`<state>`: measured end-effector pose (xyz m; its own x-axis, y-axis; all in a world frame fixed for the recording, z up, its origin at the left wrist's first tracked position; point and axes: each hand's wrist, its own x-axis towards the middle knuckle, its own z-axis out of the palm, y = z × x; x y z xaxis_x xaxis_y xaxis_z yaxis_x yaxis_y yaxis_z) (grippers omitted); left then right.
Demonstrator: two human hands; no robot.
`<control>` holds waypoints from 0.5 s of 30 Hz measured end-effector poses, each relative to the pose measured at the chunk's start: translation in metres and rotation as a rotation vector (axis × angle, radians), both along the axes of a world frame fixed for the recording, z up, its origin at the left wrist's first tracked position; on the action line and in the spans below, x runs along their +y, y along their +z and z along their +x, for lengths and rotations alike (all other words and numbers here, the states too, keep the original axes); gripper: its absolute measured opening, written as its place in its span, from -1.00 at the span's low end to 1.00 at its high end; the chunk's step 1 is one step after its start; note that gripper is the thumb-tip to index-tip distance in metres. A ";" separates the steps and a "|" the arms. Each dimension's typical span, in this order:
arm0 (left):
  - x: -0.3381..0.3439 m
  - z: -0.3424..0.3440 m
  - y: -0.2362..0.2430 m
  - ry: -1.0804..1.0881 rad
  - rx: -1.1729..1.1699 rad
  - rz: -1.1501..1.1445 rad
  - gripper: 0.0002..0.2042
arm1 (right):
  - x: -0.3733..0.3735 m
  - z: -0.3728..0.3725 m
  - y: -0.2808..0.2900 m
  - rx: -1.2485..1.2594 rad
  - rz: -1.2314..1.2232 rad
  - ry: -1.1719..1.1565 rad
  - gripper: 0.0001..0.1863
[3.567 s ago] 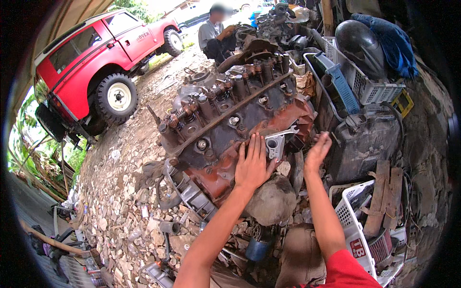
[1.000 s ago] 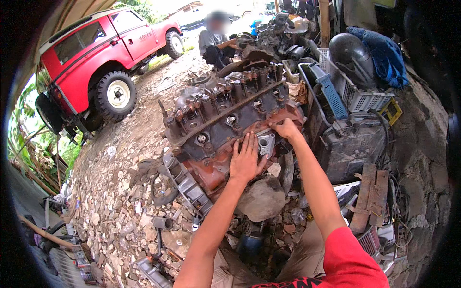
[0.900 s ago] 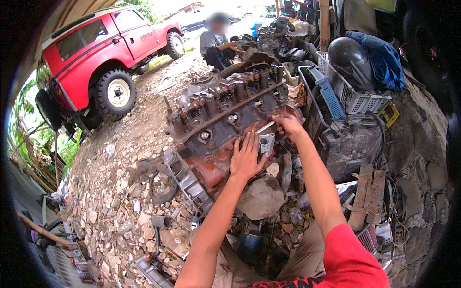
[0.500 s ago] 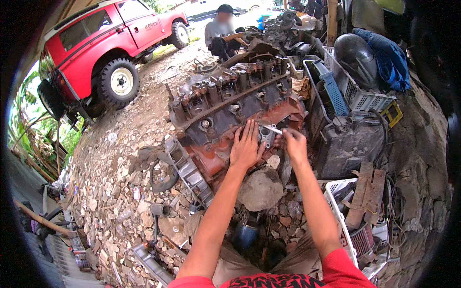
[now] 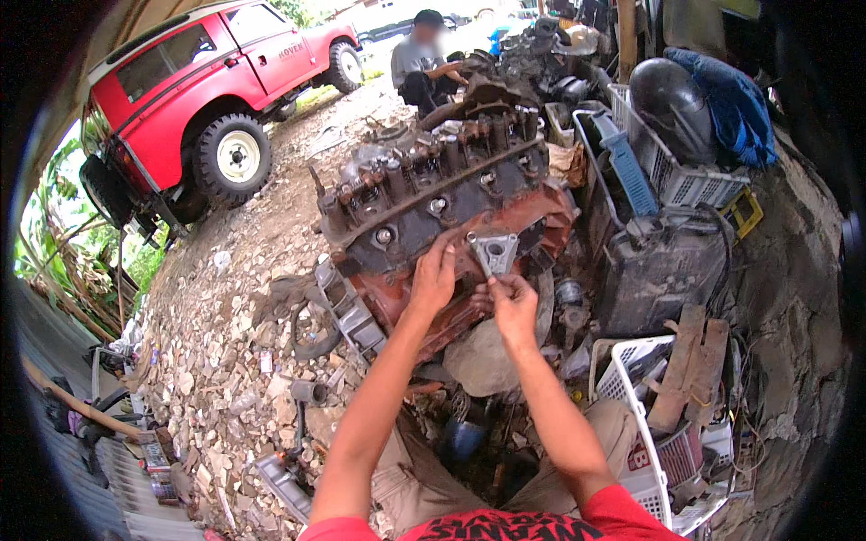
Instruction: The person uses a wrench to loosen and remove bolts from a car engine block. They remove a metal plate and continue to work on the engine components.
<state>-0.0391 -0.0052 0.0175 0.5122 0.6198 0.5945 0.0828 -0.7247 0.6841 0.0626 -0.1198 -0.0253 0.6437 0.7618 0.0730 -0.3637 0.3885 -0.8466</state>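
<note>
Fingers of both hands pinch 1 grey bracket, left hand and right hand pressing it against the rusty engine block's near side, seemingly not yet bolted.

Engine block showing rusty, grimy cast metal, matt and rough. Small bracket looking like bare grey metal, dull. White basket appearing as plastic lattice. Ground lying as rough broken stone.

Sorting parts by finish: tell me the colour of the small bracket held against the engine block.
Dull silver-grey: the small triangular metal bracket, clearest in the head view.
</note>
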 end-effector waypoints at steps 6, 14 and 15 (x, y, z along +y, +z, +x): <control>0.008 -0.008 0.027 0.039 0.662 0.484 -0.41 | -0.002 -0.016 0.014 0.039 -0.054 -0.033 -0.87; 0.001 -0.003 -0.002 0.139 0.793 0.621 -0.26 | 0.007 -0.006 -0.001 -0.040 -0.124 -0.070 -0.87; 0.000 -0.004 -0.005 0.147 0.772 0.622 -0.25 | 0.005 0.001 -0.001 -0.030 -0.139 -0.053 -0.86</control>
<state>-0.0428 -0.0047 0.0123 0.8378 0.4003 0.3714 0.4622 -0.8819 -0.0922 0.0633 -0.1152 -0.0258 0.6827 0.7306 -0.0108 -0.3196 0.2853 -0.9036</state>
